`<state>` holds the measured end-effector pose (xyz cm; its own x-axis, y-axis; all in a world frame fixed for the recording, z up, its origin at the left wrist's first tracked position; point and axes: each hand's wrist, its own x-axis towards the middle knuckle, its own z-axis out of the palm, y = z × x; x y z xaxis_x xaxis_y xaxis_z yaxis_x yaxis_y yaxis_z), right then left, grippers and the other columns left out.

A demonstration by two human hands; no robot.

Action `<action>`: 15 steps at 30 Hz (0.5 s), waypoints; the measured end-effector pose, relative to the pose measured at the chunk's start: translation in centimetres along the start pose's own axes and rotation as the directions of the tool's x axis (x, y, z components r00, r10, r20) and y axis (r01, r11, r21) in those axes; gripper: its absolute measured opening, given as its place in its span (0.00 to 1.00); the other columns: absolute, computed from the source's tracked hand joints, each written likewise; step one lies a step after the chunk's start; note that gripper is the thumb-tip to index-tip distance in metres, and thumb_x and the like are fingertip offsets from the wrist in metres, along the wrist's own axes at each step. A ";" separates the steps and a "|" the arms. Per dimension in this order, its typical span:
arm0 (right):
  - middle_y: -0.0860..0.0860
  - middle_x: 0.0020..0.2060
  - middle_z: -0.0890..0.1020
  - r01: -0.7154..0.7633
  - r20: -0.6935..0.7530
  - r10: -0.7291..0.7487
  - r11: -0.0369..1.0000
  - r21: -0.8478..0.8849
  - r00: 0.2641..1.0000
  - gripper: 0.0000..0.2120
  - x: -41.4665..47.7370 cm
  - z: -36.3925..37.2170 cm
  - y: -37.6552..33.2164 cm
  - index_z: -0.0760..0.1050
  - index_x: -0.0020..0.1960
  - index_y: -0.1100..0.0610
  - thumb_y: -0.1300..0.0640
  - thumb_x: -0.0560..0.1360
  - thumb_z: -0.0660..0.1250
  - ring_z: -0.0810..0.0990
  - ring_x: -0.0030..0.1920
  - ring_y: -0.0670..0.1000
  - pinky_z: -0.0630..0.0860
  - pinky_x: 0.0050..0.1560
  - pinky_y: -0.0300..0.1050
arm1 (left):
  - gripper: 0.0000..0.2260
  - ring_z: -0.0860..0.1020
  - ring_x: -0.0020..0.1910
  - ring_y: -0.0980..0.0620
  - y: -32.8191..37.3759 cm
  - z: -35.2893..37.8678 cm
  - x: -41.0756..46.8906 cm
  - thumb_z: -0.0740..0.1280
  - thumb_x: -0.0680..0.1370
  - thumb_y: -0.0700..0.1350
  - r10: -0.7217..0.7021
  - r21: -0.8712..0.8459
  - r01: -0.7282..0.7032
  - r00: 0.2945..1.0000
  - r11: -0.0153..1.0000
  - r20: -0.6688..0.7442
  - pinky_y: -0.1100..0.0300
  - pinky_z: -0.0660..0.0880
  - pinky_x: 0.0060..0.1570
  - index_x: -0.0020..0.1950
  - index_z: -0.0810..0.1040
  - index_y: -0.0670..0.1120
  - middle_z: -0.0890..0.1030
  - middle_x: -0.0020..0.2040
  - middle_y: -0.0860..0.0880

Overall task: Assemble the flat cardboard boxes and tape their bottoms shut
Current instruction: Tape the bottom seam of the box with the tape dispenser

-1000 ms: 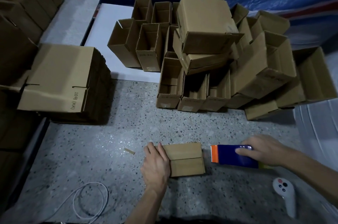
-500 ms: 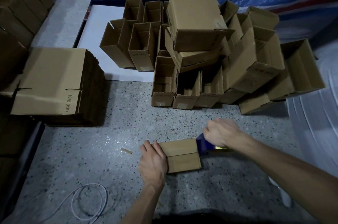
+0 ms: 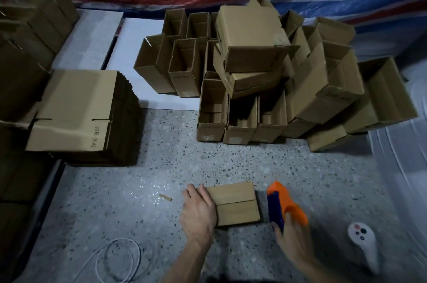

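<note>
Now the left hand (image 3: 198, 211) is pressing the box (image 3: 239, 214) down, fingers flat. The right hand (image 3: 293, 243) is gripping the tape gun (image 3: 283, 204), likely getting ready to tape the seam (image 3: 233, 202)

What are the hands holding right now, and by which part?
The right hand grips the orange and blue tape dispenser by its near end, though blurred. The left hand presses on the left end of the small box.
</note>
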<state>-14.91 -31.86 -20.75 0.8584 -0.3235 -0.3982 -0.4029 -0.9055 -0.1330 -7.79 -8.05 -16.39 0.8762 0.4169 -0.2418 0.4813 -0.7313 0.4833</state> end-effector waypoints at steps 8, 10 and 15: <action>0.59 0.71 0.68 -0.310 0.251 0.306 0.951 -0.025 0.919 0.38 -1.4 0.3 -2.2 0.53 0.78 0.63 0.46 0.78 0.66 0.71 0.70 0.55 0.67 0.68 0.43 | 0.22 0.82 0.50 0.39 -0.4 -0.3 0.3 0.54 0.83 0.59 -0.109 -0.082 0.117 0.989 0.990 0.103 0.51 0.74 0.44 0.65 0.69 0.43 0.78 0.59 0.44; 0.58 0.71 0.69 -0.392 0.199 0.387 0.920 -0.015 0.900 0.38 -1.2 -2.2 -3.2 0.59 0.76 0.61 0.39 0.76 0.66 0.69 0.70 0.57 0.67 0.71 0.49 | 0.27 0.79 0.59 0.41 -0.9 -0.6 0.8 0.56 0.82 0.62 -0.188 -0.241 0.243 0.955 0.940 0.230 0.51 0.72 0.54 0.71 0.65 0.42 0.77 0.64 0.43; 0.57 0.72 0.71 -0.192 0.121 0.150 0.774 0.603 0.981 0.36 -0.1 -4.4 -7.0 0.64 0.76 0.57 0.34 0.77 0.58 0.70 0.71 0.57 0.66 0.72 0.54 | 0.34 0.76 0.62 0.43 -2.8 -0.8 1.2 0.59 0.79 0.67 -0.196 -0.325 0.370 0.866 0.870 0.460 0.52 0.71 0.63 0.72 0.69 0.40 0.77 0.67 0.41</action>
<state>-10.75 -26.70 -15.75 0.7438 -0.4198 -0.5201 -0.6684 -0.4732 -0.5739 -8.13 -5.10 -17.30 0.6756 0.2558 -0.6915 0.7350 -0.3069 0.6046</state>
